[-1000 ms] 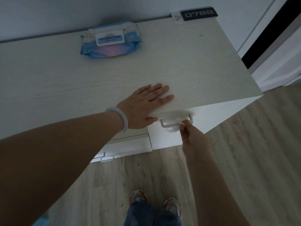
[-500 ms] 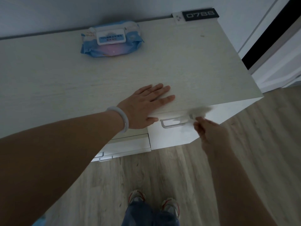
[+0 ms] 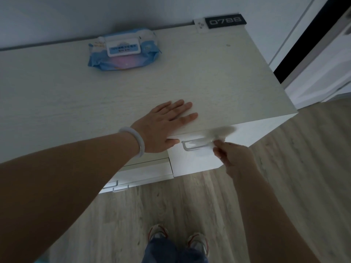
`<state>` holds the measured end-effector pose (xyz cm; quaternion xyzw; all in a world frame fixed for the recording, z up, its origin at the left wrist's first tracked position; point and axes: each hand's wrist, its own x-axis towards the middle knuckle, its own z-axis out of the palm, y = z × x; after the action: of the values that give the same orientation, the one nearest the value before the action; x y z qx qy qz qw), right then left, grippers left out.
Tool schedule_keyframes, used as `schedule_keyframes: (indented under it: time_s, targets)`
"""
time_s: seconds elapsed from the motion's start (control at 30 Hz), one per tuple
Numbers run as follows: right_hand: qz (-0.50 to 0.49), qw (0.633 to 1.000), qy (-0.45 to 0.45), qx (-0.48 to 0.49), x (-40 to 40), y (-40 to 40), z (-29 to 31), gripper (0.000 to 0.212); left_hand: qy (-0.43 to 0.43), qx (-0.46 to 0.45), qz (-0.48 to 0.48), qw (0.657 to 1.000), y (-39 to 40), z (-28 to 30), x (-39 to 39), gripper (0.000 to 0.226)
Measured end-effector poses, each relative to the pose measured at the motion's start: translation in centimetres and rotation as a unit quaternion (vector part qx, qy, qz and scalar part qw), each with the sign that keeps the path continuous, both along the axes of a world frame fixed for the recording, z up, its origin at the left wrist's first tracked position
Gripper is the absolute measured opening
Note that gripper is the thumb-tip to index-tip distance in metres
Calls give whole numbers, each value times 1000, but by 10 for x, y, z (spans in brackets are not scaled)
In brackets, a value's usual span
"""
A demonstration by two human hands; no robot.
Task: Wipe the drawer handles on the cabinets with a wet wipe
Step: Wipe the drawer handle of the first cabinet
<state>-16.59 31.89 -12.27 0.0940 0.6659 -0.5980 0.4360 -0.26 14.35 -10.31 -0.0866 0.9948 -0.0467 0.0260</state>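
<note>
My right hand (image 3: 234,158) had dragged the blurred white wet wipe (image 3: 218,132), pinched in its fingers, back onto the pale metal drawer handle (image 3: 195,145)'s right end; another pass. My left hand (image 3: 165,126) lay flat, ungripping, on the whitewashed wooden bench (image 3: 133,86).

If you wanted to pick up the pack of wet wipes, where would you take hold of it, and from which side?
The pack of wet wipes lies flat near the back of the cabinet top, lid up and nothing beside it. I would come from above and pinch it across its short, soft sides, below the stiff lid, since the wrapper probably gives there.
</note>
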Motion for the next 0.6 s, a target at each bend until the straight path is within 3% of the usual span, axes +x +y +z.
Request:
schedule_keyframes:
  time_s: [0.2, 0.4, 0.6]
  targets:
    - [-27, 1000, 4, 9, -1, -2, -7, 12, 0, 1, 0, 1000, 0, 0, 0, 86]
    - [-77, 990, -110, -54, 51, -4, -7, 9, 0, 2, -1, 1000, 0, 0, 1, 85]
    - [-141, 978, -129, -86, 52, -10, -6, 7, 2, 2, -3, 1000, -1, -1, 1, 85]
